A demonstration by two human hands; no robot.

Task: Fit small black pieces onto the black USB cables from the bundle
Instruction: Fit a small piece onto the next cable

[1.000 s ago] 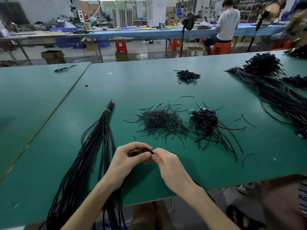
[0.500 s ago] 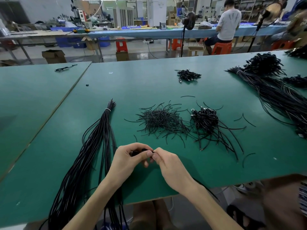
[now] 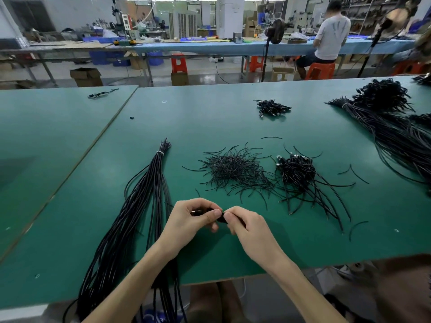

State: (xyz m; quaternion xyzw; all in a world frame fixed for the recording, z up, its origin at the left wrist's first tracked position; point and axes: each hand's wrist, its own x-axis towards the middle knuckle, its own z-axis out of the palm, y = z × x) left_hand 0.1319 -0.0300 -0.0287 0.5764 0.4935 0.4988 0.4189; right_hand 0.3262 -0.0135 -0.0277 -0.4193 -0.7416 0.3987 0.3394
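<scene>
Green table (image 3: 210,117) | tied cable bundle (image 3: 140,206) lies on it, hanging over the near edge | left hand (image 3: 189,217) just right of bundle, fingers curled round black cable end (image 3: 201,210) | right hand (image 3: 249,227) touching the left, fingertips pinching small black piece (image 3: 222,219) | short strands (image 3: 235,171) and cable heap (image 3: 296,171) farther right of bundle

The bench (image 3: 233,117) has a smooth, matt green top with a faint sheen. The cable bundle (image 3: 140,206) wears smooth, slightly glossy black sheathing. The heaped cables (image 3: 296,173) end in shiny metal plugs (image 3: 278,157). The far box (image 3: 86,76) is dull cardboard.
</scene>
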